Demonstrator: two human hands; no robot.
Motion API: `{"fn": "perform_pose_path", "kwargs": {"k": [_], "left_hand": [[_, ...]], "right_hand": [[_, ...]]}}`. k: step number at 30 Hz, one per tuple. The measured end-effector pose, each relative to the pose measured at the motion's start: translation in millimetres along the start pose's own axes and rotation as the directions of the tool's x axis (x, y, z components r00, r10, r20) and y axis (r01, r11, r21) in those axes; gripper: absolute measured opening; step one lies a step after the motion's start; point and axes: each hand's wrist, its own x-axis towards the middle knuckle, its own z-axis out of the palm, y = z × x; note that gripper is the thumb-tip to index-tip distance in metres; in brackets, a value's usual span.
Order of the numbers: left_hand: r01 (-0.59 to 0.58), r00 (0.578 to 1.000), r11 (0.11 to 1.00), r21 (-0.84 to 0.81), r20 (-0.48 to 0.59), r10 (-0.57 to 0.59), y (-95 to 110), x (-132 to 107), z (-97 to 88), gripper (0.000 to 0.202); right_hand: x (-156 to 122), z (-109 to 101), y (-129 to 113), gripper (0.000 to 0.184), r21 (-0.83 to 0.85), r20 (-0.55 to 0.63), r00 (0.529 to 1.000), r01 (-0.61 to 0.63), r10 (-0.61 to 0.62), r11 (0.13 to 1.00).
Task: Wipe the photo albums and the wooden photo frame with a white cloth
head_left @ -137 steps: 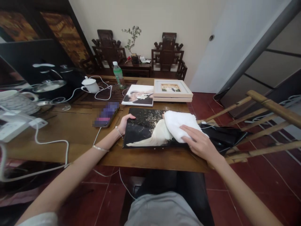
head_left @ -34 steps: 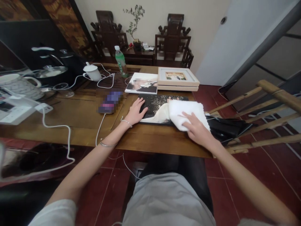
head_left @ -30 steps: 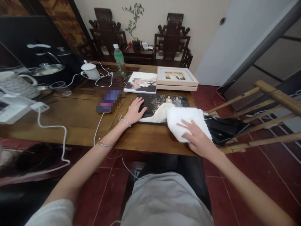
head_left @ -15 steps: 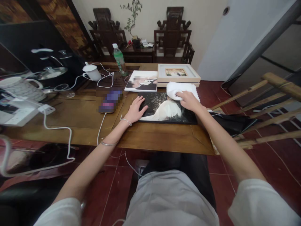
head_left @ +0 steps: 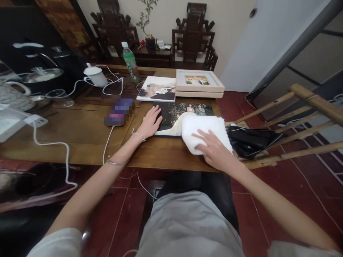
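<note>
A dark photo panel (head_left: 171, 114) showing a long white dress lies flat on the wooden table. My left hand (head_left: 150, 122) rests with spread fingers on its left edge. On the panel's lower right part lies a folded white cloth (head_left: 206, 126), overhanging its near edge. My right hand (head_left: 214, 148) grips the near side of this cloth, thumb tucked at its edge and fingers over the top. The cloth hides the panel's lower right corner.
Behind the panel lie a white-edged photo panel (head_left: 158, 89) and stacked light wooden frames (head_left: 199, 89). A phone (head_left: 119, 112) with a cable, a green-labelled bottle (head_left: 130, 62) and a lidded white cup (head_left: 95, 75) stand left. A bamboo rack (head_left: 316, 100) is at right.
My right hand has drawn the cloth toward me, from the panel's top right down to its near edge. The pictured people at the upper right now show. My left hand stays on the panel.
</note>
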Motion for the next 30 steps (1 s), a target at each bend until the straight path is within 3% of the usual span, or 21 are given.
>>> {"fn": "perform_pose_path", "kwargs": {"k": [9, 14, 18, 26, 30], "left_hand": [[-0.011, 0.999, 1.0, 0.026, 0.04, 0.01, -4, 1, -3.2, 0.05], [-0.032, 0.999, 0.999, 0.023, 0.023, 0.032, -8, 1, -2.1, 0.05], [-0.025, 0.999, 0.999, 0.032, 0.022, 0.024, -6, 1, -2.2, 0.05], [-0.01, 0.999, 0.999, 0.044, 0.033, 0.009, -1, 0, -2.1, 0.051], [-0.011, 1.0, 0.999, 0.04, 0.026, 0.01, -2, 1, -1.1, 0.05]], "right_hand": [[98, 15, 74, 0.055, -0.004, 0.017, 0.986, -0.167, 0.167, 0.986], [126, 17, 86, 0.052, -0.068, 0.018, 0.973, -0.23, 0.232, 0.971], [112, 16, 65, 0.055, -0.07, 0.032, 0.975, -0.216, 0.218, 0.974], [35, 9, -22, 0.054, 0.024, 0.045, 0.999, -0.023, 0.022, 0.999], [34, 7, -26, 0.055, 0.041, 0.046, 0.999, 0.004, -0.005, 0.999]]}}
